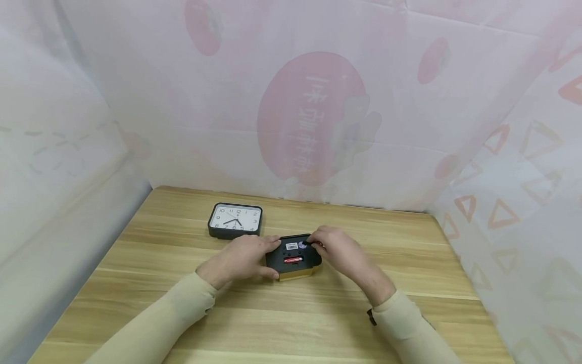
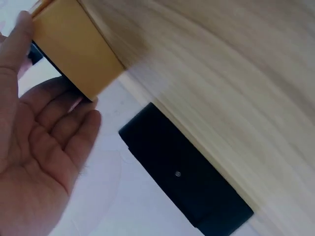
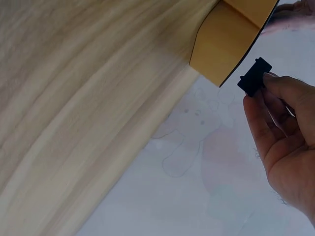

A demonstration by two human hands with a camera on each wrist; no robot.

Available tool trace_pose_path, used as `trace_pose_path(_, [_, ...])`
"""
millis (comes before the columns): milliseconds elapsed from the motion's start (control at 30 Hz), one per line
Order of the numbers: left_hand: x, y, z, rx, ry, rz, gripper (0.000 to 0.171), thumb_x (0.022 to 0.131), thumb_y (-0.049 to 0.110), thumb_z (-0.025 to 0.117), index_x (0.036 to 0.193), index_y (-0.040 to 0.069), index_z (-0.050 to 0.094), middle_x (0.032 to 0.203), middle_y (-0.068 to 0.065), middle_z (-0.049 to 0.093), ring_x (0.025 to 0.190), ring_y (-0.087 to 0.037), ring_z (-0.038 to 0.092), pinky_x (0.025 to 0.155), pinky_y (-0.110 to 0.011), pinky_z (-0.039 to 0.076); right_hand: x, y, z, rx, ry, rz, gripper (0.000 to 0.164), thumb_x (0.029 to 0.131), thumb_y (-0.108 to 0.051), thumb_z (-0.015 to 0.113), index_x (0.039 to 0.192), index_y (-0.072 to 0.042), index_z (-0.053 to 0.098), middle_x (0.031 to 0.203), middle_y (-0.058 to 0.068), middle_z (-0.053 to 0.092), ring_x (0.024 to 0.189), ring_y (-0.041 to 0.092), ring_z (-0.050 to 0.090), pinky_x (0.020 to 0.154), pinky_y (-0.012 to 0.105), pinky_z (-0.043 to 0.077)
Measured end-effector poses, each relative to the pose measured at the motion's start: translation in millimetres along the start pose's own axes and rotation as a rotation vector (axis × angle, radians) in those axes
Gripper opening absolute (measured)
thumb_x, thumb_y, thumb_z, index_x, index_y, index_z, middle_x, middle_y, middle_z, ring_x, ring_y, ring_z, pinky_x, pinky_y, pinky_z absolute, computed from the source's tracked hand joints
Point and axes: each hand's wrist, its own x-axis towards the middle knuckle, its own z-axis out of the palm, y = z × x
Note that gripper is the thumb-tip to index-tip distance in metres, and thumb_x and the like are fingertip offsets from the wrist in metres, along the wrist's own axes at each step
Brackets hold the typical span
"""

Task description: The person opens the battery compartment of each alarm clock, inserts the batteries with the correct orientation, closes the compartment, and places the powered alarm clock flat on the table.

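Observation:
A gold-sided device with a black back [image 1: 287, 248] lies on the table, back facing up. A red battery [image 1: 293, 260] sits in its open slot, near a white label and a round purple sticker. My left hand [image 1: 243, 259] grips its left end, thumb at the near side and fingers at the far side. Between thumb and fingertips, my right hand [image 3: 290, 118] pinches a small black battery cover [image 3: 255, 76] with little tabs. The cover is close over the device's right part. Behind my left hand stands a black-framed clock [image 1: 235, 219] with a white dial.
The wooden table [image 1: 254, 313] has its back edge along a printed curtain [image 1: 391, 167]. Curtains also hang at the left and right sides. In the left wrist view, the clock's black side [image 2: 184, 169] shows beyond my left hand.

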Motion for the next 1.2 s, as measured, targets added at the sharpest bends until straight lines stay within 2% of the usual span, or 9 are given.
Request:
trace_pose_path(167, [-0.6,-9.7,-3.7,0.116,0.028,0.116,0.099,0.096,0.076,0.085,0.165,0.008,0.067,0.173,-0.013,0.066,0.157,-0.03,0.069,0.13,-0.049,0.061,-3,-7,4,-0.05,-0.007,-0.062,0.019,0.111,-0.009,0.081,0.129,-0.012,0.087,0.123,0.004,0.086,0.116,0.021,0.084,0.104,0.041,0.074])
trace_pose_path(267, [-0.5,-15.3,-5.6,0.149,0.032,0.159,0.1,0.099,0.078,0.081,0.168,0.008,0.064,0.176,-0.013,0.063,0.161,-0.032,0.066,0.133,-0.051,0.058,-4,-12,5,-0.076,-0.003,-0.094,0.02,0.111,-0.01,0.083,0.129,-0.013,0.087,0.124,0.003,0.086,0.117,0.021,0.084,0.104,0.041,0.074])
trace_pose_path(333, [-0.7,-18.4,-6.1,0.133,0.023,0.148,0.105,0.099,0.079,0.08,0.174,0.009,0.057,0.182,-0.012,0.056,0.166,-0.033,0.06,0.135,-0.053,0.056,-4,-15,5,-0.085,0.001,-0.111,0.019,0.11,-0.01,0.084,0.128,-0.014,0.087,0.124,0.002,0.087,0.117,0.022,0.085,0.103,0.042,0.074])
trace_pose_path(467, [0.5,-21.6,-5.0,0.043,-0.009,0.094,0.112,0.101,0.079,0.079,0.181,0.008,0.045,0.187,-0.014,0.047,0.17,-0.034,0.055,0.137,-0.054,0.054,-4,-21,7,-0.097,0.009,-0.158,0.017,0.108,-0.008,0.085,0.124,-0.013,0.088,0.123,0.002,0.086,0.116,0.023,0.084,0.103,0.043,0.074])
trace_pose_path(700, [4.0,-19.9,-4.8,-0.075,-0.062,0.022,0.11,0.1,0.074,0.085,0.177,0.005,0.05,0.179,-0.016,0.058,0.164,-0.034,0.062,0.137,-0.052,0.054,-1,-26,15,-0.129,0.019,-0.209,0.014,0.108,-0.009,0.086,0.121,-0.015,0.088,0.121,-0.001,0.084,0.117,0.023,0.083,0.104,0.042,0.074])
trace_pose_path(967, [4.3,-17.9,-4.7,-0.129,-0.101,-0.009,0.109,0.101,0.07,0.086,0.179,0.005,0.047,0.182,-0.017,0.054,0.168,-0.035,0.058,0.141,-0.053,0.05,0,-32,21,-0.147,0.005,-0.216,0.012,0.108,-0.014,0.086,0.12,-0.017,0.09,0.12,-0.001,0.084,0.116,0.022,0.082,0.103,0.042,0.074])
trace_pose_path(1200, [3.5,-16.5,-4.6,-0.124,-0.106,-0.014,0.11,0.101,0.072,0.084,0.179,0.005,0.046,0.183,-0.016,0.054,0.169,-0.034,0.056,0.141,-0.053,0.049,3,-35,25,-0.138,-0.009,-0.227,0.011,0.11,-0.016,0.085,0.119,-0.018,0.09,0.118,-0.001,0.083,0.114,0.02,0.082,0.102,0.04,0.073])
